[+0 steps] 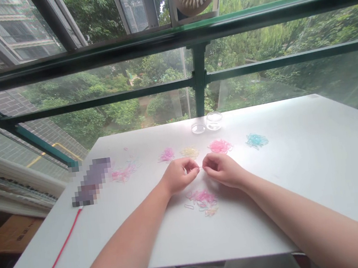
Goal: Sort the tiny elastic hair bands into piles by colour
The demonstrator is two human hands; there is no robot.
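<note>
My left hand point(181, 175) and my right hand point(223, 170) are close together above the middle of the white table. Each pinches one end of a thin, pale elastic band point(201, 168) stretched across the small gap between the fingertips. Just below them lies a mixed heap of mostly pink elastic bands point(202, 198), with a few yellowish ones at its lower edge. Beyond my hands, small piles sit in a row: purple bands point(167, 154), yellow bands point(190, 151), pink bands point(220, 146) and blue-green bands point(257, 140).
A looser scatter of pink and pale bands point(124, 172) lies to the left. Beside it is a blurred-out dark device point(91, 181) with a red cable point(63, 243). A clear round container point(214, 122) and a clear lid point(198, 128) stand at the back of the white table point(317, 169).
</note>
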